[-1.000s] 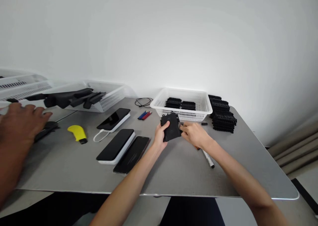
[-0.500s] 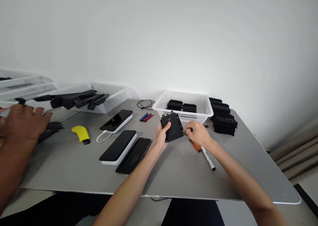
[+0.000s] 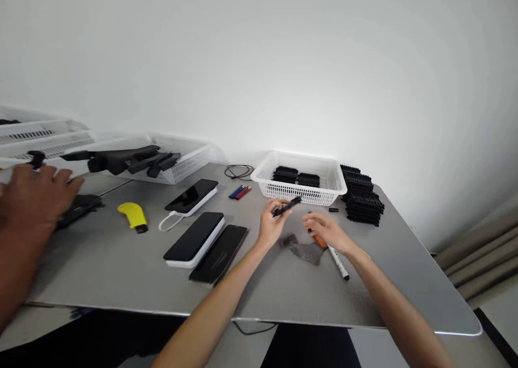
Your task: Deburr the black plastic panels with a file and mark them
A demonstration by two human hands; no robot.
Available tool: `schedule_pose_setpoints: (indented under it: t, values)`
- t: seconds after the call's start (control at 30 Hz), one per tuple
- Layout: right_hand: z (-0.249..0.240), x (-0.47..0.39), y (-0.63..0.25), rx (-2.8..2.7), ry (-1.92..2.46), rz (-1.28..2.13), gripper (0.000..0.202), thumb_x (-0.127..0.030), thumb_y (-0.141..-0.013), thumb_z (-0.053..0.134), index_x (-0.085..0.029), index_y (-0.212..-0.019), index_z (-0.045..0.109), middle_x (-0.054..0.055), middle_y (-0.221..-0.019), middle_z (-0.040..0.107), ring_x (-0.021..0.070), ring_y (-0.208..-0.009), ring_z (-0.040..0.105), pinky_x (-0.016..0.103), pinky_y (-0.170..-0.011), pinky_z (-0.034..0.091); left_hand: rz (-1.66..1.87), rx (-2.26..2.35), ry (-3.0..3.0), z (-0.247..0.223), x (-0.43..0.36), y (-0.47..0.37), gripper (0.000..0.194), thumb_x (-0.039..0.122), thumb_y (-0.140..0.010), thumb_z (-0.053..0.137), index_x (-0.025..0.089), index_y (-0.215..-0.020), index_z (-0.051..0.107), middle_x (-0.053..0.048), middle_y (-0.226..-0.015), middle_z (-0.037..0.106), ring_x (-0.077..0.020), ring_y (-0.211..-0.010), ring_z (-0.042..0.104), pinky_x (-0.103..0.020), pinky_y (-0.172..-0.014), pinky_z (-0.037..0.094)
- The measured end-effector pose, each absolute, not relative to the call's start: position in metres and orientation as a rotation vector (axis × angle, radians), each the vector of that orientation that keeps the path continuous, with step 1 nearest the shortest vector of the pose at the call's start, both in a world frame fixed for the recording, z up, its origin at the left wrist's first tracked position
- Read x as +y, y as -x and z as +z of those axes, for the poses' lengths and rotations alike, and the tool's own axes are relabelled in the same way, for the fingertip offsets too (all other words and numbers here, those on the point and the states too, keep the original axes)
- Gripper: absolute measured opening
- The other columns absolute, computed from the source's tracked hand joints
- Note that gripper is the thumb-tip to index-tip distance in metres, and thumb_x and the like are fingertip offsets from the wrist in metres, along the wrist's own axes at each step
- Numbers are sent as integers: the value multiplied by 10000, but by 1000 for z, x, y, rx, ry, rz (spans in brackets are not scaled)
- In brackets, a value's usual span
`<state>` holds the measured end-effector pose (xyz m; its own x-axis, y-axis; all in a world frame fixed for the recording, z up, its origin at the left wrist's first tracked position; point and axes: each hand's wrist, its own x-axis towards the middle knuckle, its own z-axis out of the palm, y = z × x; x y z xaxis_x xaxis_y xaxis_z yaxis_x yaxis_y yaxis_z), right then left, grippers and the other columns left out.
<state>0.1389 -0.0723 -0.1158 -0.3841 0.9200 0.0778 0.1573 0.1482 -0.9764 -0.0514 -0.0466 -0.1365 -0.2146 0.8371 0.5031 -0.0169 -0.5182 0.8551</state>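
Observation:
My left hand (image 3: 272, 222) grips a thin black plastic plate (image 3: 287, 206), now turned nearly edge-on in front of the white basket. Just to its right, my right hand (image 3: 326, 230) hovers with curled fingers, apart from the plate. A small dark tip pokes out above those fingers; what it belongs to is hidden. Under the right hand lies an orange-handled tool (image 3: 319, 240), partly covered, beside a white marker (image 3: 339, 264) with a black end. A grey-brown patch (image 3: 307, 253) shows on the table below the hands; I cannot tell whether it is cloth or shadow.
A white basket (image 3: 299, 193) holds several black ribbed parts, with stacks of similar parts (image 3: 364, 200) to its right. Phones and white slabs (image 3: 194, 241) lie left, near a yellow-handled tool (image 3: 133, 216). Another person's hand (image 3: 38, 195) works at far left by baskets.
The black plate has tilted from face-up to nearly edge-on. My right hand has come away from the plate's edge and sits slightly lower. The grey-brown patch has appeared.

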Motion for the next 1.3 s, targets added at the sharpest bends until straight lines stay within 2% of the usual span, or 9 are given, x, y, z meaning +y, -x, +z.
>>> schedule_pose_setpoints:
  t: [0.1, 0.33, 0.43, 0.5, 0.63, 0.77, 0.9, 1.07, 1.3]
  values:
    - [-122, -68, -140, -1331, 917, 1626, 391, -534, -849, 581, -176, -989, 648, 106, -951, 698, 224, -917, 677, 347, -748, 543, 1720, 1014, -1873, -138, -51, 51, 221, 92, -633, 655, 217, -548, 493, -59, -1043, 666, -292, -1077, 511, -434, -988, 315]
    - [-134, -66, -140, -1009, 784, 1803, 324, -498, -830, 633, -182, -904, 644, 51, -863, 685, 150, -734, 657, 301, -714, 553, 1583, 1165, -2294, -149, -53, 52, 164, 75, -679, 580, 196, -582, 526, -42, -1317, 522, -296, -1224, 393, -439, -1015, 273]
    - [-135, -67, -141, -1044, 765, 1756, 262, -392, -754, 733, -171, -866, 646, 39, -829, 693, 141, -697, 640, 281, -672, 545, 1623, 1155, -2128, -146, -54, 50, 135, 99, -678, 621, 224, -730, 614, -51, -1408, 441, -309, -1323, 341, -462, -1078, 236]
    - [-136, -66, -143, -1018, 788, 1691, 266, -377, -716, 763, -176, -844, 644, 24, -806, 696, 131, -675, 632, 259, -638, 533, 1730, 1062, -1848, -144, -52, 49, 263, 154, -699, 660, 251, -942, 644, -79, -1439, 425, -304, -1345, 359, -459, -1099, 246]
    - [-141, -60, -147, -1040, 832, 1506, 336, -432, -710, 753, -187, -923, 668, 26, -857, 717, 142, -721, 655, 258, -658, 527, 1579, 825, -1371, -145, -47, 45, 459, 375, -804, 635, 231, -1234, 564, -123, -1167, 654, -262, -1012, 634, -413, -909, 473]
    - [-150, -52, -151, -1168, 871, 1348, 438, -509, -718, 717, -194, -1021, 691, 43, -951, 731, 194, -826, 675, 328, -725, 551, 1282, 894, -1365, -151, -43, 42, 567, 447, -748, 696, 140, -1214, 594, -63, -791, 707, -197, -646, 636, -335, -628, 540]
    - [-153, -48, -158, -1325, 1048, 1037, 442, -525, -784, 627, -177, -1045, 704, 74, -933, 734, 229, -831, 676, 339, -665, 557, 1302, 939, -1344, -153, -42, 43, 604, 443, -726, 718, 110, -1205, 561, -76, -848, 723, -199, -685, 658, -340, -630, 571]
    - [-141, -50, -173, -1658, 1473, 549, 263, -352, -865, 517, -190, -928, 713, 70, -879, 729, 204, -794, 665, 314, -722, 494, 1394, 968, -1278, -153, -39, 45, 597, 421, -717, 728, 117, -1199, 551, -95, -903, 732, -225, -758, 687, -362, -664, 593]
    - [-126, -69, -196, -2229, 1996, 527, 187, -368, -727, 681, -211, -789, 599, 43, -808, 661, 192, -716, 607, 250, -556, 349, 1435, 962, -1272, -159, -36, 45, 578, 402, -737, 708, 127, -1211, 526, -102, -931, 738, -243, -821, 703, -380, -701, 598]
